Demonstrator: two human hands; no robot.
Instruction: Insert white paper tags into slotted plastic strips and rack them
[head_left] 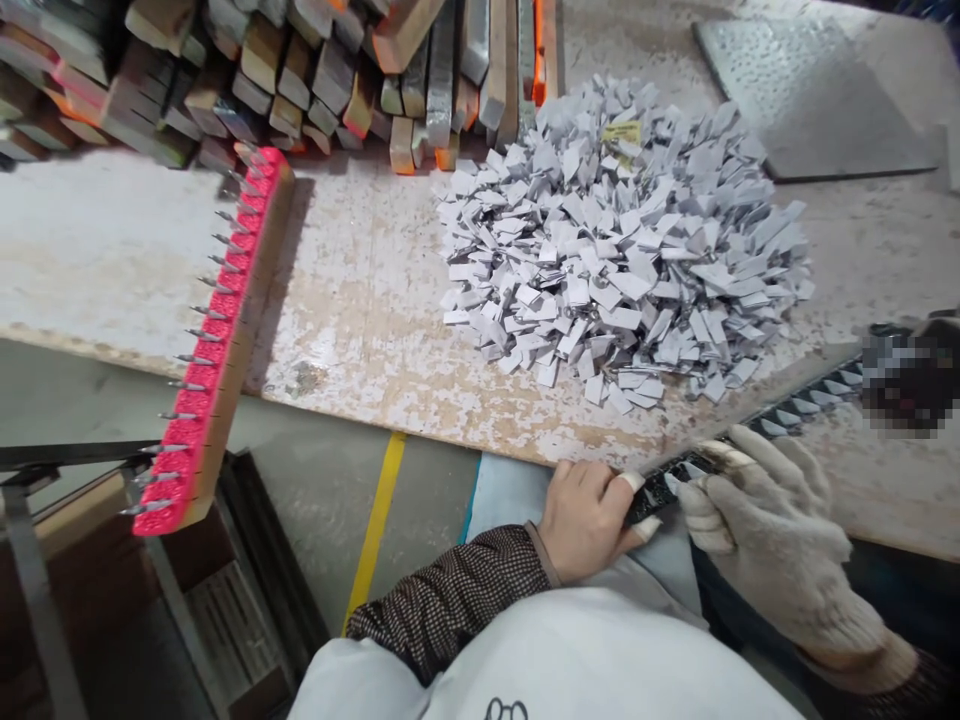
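Your bare left hand [585,522] and gloved right hand [765,530] clamp the black strip [664,488], some pieces already on it, while a big pile of grey pieces [622,240] remains on the desk [352,300]

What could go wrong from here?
The bare left hand pinches the toothed strip, so the teeth might nick its fingers. The spikes on the pink board jut past the table edge and could snag a sleeve. The loose grey slips could slide off.

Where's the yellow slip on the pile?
In the head view, the yellow slip lies near the far edge of the heap of pale grey paper tags, close to the stacked wooden bars beyond it.
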